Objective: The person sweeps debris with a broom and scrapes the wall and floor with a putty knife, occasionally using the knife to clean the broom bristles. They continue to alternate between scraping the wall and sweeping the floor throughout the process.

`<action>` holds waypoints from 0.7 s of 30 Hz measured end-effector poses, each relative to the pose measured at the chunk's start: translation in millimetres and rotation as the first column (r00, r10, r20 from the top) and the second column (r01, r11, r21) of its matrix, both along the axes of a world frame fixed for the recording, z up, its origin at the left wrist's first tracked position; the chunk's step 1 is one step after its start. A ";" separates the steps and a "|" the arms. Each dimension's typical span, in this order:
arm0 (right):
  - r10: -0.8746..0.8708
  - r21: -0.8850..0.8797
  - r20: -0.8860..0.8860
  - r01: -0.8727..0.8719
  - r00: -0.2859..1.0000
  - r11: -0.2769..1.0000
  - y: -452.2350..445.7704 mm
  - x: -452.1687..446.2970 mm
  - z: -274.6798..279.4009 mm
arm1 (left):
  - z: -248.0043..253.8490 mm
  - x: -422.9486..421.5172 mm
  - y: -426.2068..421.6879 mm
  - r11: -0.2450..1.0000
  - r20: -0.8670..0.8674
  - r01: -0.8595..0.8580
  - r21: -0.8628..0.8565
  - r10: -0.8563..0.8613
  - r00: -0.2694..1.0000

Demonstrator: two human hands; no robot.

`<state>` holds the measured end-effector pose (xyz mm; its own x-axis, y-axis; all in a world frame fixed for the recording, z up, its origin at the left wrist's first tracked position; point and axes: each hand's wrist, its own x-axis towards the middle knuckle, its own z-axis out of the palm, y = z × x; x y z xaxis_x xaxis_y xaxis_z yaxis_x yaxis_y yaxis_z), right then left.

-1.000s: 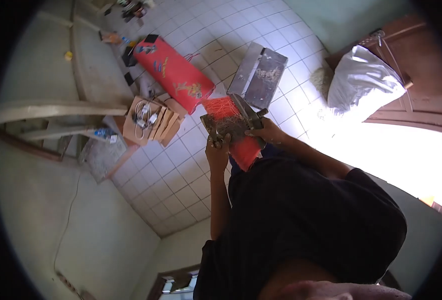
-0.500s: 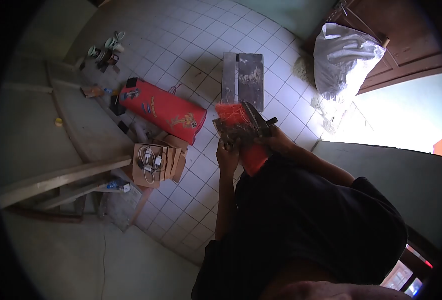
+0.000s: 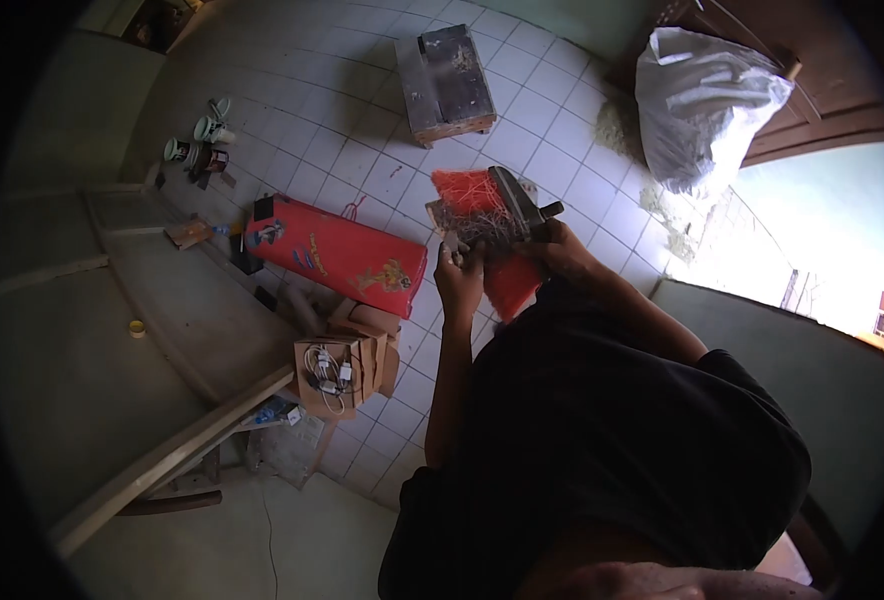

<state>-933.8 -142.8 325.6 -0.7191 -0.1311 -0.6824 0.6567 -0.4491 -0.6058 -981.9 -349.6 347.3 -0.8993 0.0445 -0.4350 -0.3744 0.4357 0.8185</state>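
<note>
A broom head with orange-red bristles [image 3: 467,188] and tangled grey debris across its middle is held in front of the body. My left hand [image 3: 459,275] is closed on its near left edge, thumb up. On the other side my right hand [image 3: 559,250] grips something by a dark grey curved piece [image 3: 517,200] with a short black handle [image 3: 552,210], which lies against the bristles. More red bristles show below, between the two hands. What the fingertips press on underneath is hidden.
A low wooden stool [image 3: 452,80] stands on the tiled floor [image 3: 352,165]. To the left lie a long red case [image 3: 342,255] and a cardboard box with cables [image 3: 327,375]. A white sack [image 3: 707,105] leans by the door. Several cans [image 3: 202,140] are at the far left.
The view has shifted, so the stool and red case appear in other places. Both hands still hold the bristled piece, which is now a little higher in view.
</note>
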 end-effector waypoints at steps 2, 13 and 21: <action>-0.060 0.020 0.035 0.060 0.998 0.998 18.8 -41.9 -14.4 | -4.6 -41.5 24.9 0.999 0.016 0.013 -0.036 -0.013 1.000; 0.191 -0.031 0.085 -0.189 0.978 0.982 131.1 -217.3 -49.0 | -42.0 -203.1 102.2 0.980 0.105 0.080 -0.180 -0.062 0.993; 0.059 0.098 -0.015 -0.057 0.998 0.994 118.0 -290.9 -68.6 | -74.4 -287.4 99.0 0.951 0.063 0.172 -0.258 -0.161 0.985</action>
<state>-1224.7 -24.8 257.0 -0.7247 -0.1063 -0.6808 0.6683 -0.3487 -0.6570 -1269.4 -250.6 272.9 -0.8703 0.0723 -0.4871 -0.3084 0.6912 0.6536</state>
